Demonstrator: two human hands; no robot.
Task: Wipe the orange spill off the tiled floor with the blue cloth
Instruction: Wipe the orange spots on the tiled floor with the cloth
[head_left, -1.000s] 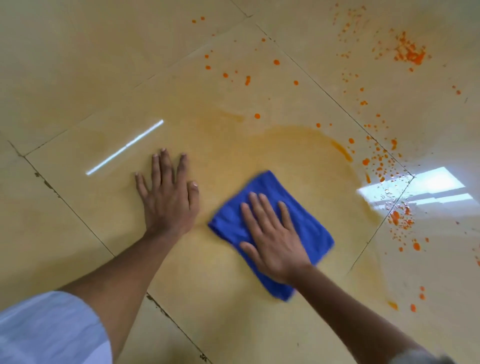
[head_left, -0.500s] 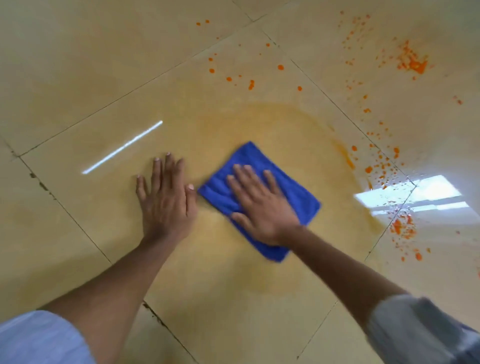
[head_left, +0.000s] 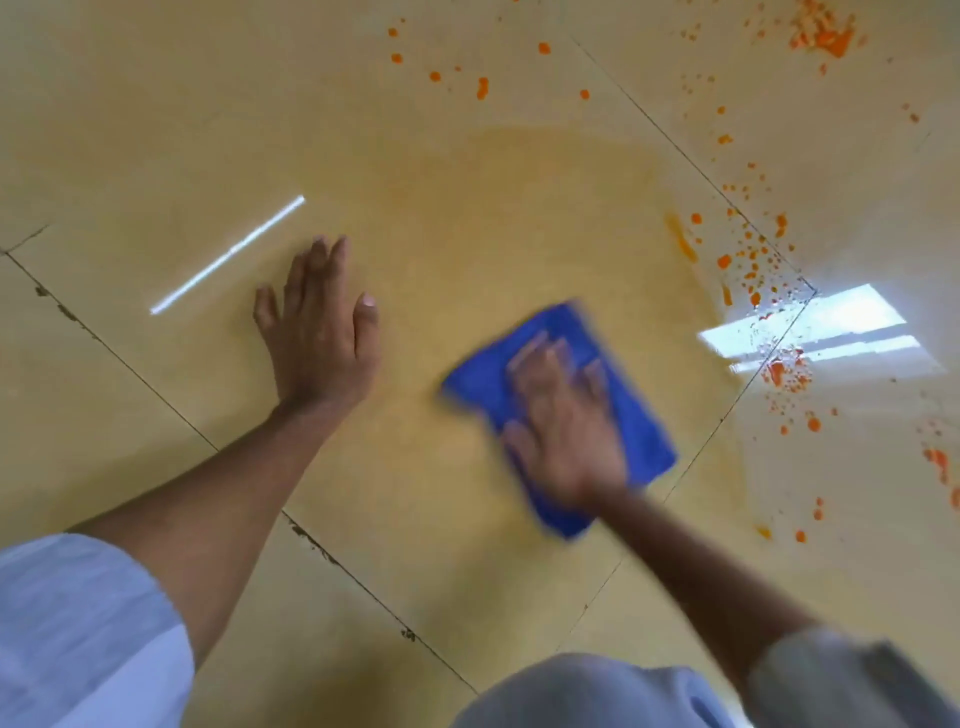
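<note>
Right hand (head_left: 566, 415) flat on the cloth (head_left: 561, 410), fingers straight, pressing it to the floor (head_left: 156, 130); both blurred. Cloth lying inside a pale orange smear (head_left: 545, 208) on the middle tile, near that tile's right joint. Left hand (head_left: 319, 332) planted flat on the floor well left of the cloth, fingers straight and together, grasping nothing. Orange drops (head_left: 483, 88) scattered beyond the smear, thicker along the right joint (head_left: 748, 270) and in a dense patch (head_left: 823, 36) at the far right. Pale sleeves (head_left: 78, 634) at the bottom edge. Bright window glare (head_left: 810, 327) on the tiles to the right.
</note>
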